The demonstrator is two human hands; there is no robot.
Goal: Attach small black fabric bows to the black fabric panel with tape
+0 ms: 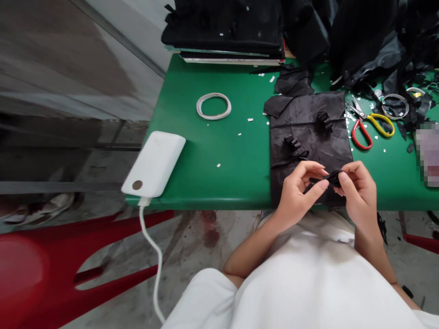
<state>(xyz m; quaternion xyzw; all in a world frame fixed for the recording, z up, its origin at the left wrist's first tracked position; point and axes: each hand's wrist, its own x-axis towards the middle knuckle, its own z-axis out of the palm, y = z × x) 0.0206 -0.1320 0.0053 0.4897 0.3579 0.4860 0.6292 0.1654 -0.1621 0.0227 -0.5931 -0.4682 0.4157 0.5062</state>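
Near the table's front edge, my left hand (300,189) and my right hand (360,192) meet at a small gathered piece of black fabric (334,177). The fingertips of both hands pinch it, the right at its bunched end, the left at a thinner part. Fingers partly hide its shape. Beneath them lies a flat black cloth (305,125), possibly a bag, overhanging the edge. Two small bunched black pieces rest on that cloth, an upper bunch (324,122) and a lower bunch (291,143). To its right are scissors (361,116) with one red and one yellow handle, blades apart.
On the green table (192,160) lie a white tape ring (213,106), a cabled white power bank (154,164), scattered white bits and a clear ring (395,107). Black fabric stacks (222,25) and scraps fill the back. A red chair (30,269) stands at left.
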